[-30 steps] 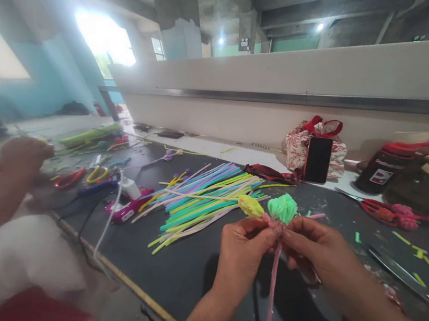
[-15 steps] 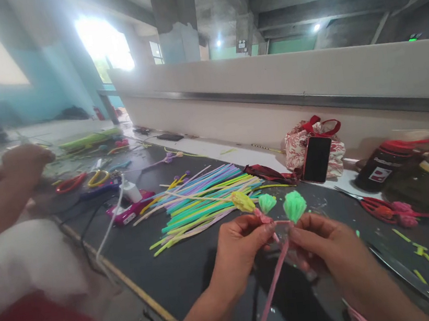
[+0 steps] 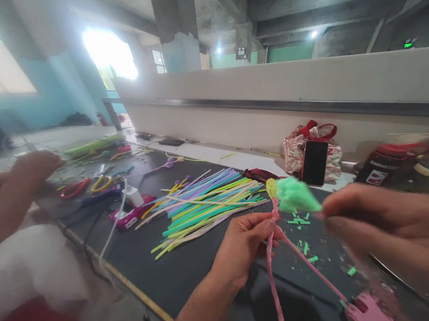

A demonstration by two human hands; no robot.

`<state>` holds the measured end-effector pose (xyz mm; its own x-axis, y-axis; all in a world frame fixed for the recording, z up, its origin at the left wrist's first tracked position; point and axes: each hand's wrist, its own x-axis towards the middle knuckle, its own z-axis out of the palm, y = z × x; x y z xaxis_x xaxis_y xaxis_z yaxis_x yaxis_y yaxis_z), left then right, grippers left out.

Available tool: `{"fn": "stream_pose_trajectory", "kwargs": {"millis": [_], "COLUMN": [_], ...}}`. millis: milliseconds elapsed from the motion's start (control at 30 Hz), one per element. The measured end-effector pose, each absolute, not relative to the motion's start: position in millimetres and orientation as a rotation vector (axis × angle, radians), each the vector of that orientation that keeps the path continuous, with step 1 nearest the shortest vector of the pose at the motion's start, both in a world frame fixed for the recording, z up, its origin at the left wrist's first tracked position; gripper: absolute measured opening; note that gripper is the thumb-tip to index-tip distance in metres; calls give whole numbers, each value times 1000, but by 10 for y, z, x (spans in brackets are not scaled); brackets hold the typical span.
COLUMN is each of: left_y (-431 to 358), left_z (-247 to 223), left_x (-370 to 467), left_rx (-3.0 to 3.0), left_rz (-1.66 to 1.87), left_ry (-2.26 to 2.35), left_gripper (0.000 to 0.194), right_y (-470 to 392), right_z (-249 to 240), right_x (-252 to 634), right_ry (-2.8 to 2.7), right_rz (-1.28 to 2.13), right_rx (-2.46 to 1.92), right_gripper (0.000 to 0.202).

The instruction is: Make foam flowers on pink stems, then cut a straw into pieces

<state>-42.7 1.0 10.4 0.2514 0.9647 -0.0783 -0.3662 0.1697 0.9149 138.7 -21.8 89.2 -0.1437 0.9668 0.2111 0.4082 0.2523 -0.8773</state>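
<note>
My left hand [image 3: 245, 246] is closed, its thumb and finger pinching a pink-wrapped stem [image 3: 274, 284] topped by a yellow fuzzy bud [image 3: 271, 189]. A narrow pink strip [image 3: 311, 266] runs from this hand down to a pink plastic piece [image 3: 371, 311] at the lower right. Raised close to the camera, my blurred right hand [image 3: 398, 236] pinches the tapered end of a green fuzzy bud [image 3: 296, 196]. That green bud is beside the yellow one; whether they touch, I cannot tell. Green scraps [image 3: 299, 220] are scattered on the dark tabletop beyond my hands.
A bundle of coloured pipe cleaners [image 3: 208, 203] lies left of centre. Beside it are a magenta device [image 3: 132, 213] and a small white bottle [image 3: 134, 197]. A phone [image 3: 315, 163] leans on a patterned bag [image 3: 292, 150]. Another person's hand [image 3: 37, 165] is at far left.
My right hand has moved right and toward the camera with a green bud. My left hand keeps its pinch as the yellow bud shifts right and turns upright. The pink plastic piece has come into view.
</note>
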Motion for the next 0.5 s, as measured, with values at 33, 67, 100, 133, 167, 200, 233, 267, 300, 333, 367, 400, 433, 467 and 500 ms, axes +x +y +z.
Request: {"fn": "stream_pose_trajectory", "kwargs": {"millis": [33, 67, 100, 133, 167, 200, 233, 267, 300, 333, 367, 400, 433, 467, 500], "left_y": [-3, -16, -28, -38, -46, -52, -56, -58, -61, -63, -66, -70, -74, -78, -83], "left_z": [90, 73, 56, 40, 26, 13, 3, -5, -12, -18, -23, -27, -31, -33, -36], "left_x": [-410, -393, -378, -362, -347, -331, -316, -301, -286, -273, -260, -249, -239, -230, -223], "left_rx": [917, 897, 870, 836, 801, 765, 732, 703, 671, 636, 599, 561, 526, 493, 468], "left_rz": [1109, 1112, 1120, 1131, 1145, 1158, 1175, 1195, 1216, 1235, 1246, 1251, 1253, 1259, 1272], "left_ry": [790, 771, 758, 745, 732, 718, 707, 696, 691, 693, 697, 699, 698, 693, 684], "left_gripper": [24, 22, 20, 18, 17, 15, 15, 15, 15, 16, 16, 17, 17, 17, 16], "right_y": [-234, -239, -234, -222, -206, -189, -173, -160, -149, -140, -132, -125, -118, -110, -101], "right_z": [872, 834, 780, 715, 647, 580, 520, 471, 433, 406, 387, 374, 364, 356, 347], "right_x": [1281, 1191, 1122, 1072, 1040, 1020, 1010, 1005, 1001, 997, 993, 988, 982, 975, 968], "right_ry": [-1897, -1995, -2047, -2074, -2083, -2072, -2056, -2037, -2021, -2014, -2016, -2026, -2036, -2049, -2062], "right_rz": [783, 720, 658, 620, 588, 549, 514, 477, 443, 414, 381, 343, 299, 252, 206], "right_rx": [-1261, -1277, -1289, -1278, -1257, -1238, -1222, -1212, -1208, -1204, -1197, -1187, -1179, -1166, -1153], "right_gripper": [11, 8, 10, 12, 12, 12, 11, 10, 10, 9, 9, 9, 10, 10, 11]}}
